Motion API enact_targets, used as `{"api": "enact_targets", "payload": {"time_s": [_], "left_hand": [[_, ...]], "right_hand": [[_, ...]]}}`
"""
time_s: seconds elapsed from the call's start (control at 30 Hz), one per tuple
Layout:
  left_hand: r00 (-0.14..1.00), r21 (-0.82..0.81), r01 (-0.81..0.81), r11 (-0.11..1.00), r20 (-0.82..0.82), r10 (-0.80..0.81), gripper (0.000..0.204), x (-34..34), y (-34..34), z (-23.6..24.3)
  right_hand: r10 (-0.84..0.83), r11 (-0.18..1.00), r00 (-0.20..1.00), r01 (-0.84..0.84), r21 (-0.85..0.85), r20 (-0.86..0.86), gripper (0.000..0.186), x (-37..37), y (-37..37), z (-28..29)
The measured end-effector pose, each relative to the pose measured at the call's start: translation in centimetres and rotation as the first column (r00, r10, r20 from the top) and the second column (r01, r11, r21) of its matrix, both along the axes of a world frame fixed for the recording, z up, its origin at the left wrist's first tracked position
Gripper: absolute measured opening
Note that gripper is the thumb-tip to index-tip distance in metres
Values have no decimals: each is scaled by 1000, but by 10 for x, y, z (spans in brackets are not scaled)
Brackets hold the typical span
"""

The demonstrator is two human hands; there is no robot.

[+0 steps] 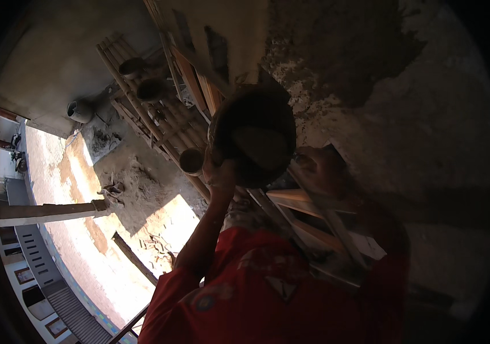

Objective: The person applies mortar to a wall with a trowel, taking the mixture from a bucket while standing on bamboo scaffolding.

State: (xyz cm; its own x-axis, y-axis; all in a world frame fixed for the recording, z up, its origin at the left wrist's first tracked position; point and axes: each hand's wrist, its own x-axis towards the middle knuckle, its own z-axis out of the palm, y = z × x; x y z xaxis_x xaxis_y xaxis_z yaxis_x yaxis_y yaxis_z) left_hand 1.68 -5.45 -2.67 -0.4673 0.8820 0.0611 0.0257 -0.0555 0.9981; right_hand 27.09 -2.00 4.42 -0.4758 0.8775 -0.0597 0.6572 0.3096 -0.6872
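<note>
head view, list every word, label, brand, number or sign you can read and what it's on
No text can be read anywhere in this view.
Red shirt: a triangular mark and a small round patch; any lettering is too dim and blurred to read.
Dark bucket: no lettering visible, mostly in shadow.
Building outside: too small to make out any lettering.

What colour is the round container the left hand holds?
The container looks near black in shade, true colour uncertain; best seen: head view.
</note>
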Motion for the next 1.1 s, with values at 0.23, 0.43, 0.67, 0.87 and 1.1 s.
{"api": "enact_targets", "payload": {"time_s": [0.23,0.43,0.67,0.87,1.1], "left_hand": [[982,-111,-23,994,182,43,54,-34,-4,-43],[982,-83,-1,997,186,16,64,-33,-2,-65],[994,-179,21,984,111,-1,63,-27,4,-85],[989,-159,37,987,144,-14,57,-1,14,-64],[995,-94,40,995,96,-31,59,24,12,-35]], "right_hand": [[72,983,996,-79,-168,-46,24,8,5,50],[-157,914,693,-168,370,703,36,124,58,14],[-219,931,680,-69,359,700,40,106,25,71],[-14,916,982,88,-391,189,41,56,9,-17],[-550,515,760,-17,-857,-346,19,-16,1,-62]]}}
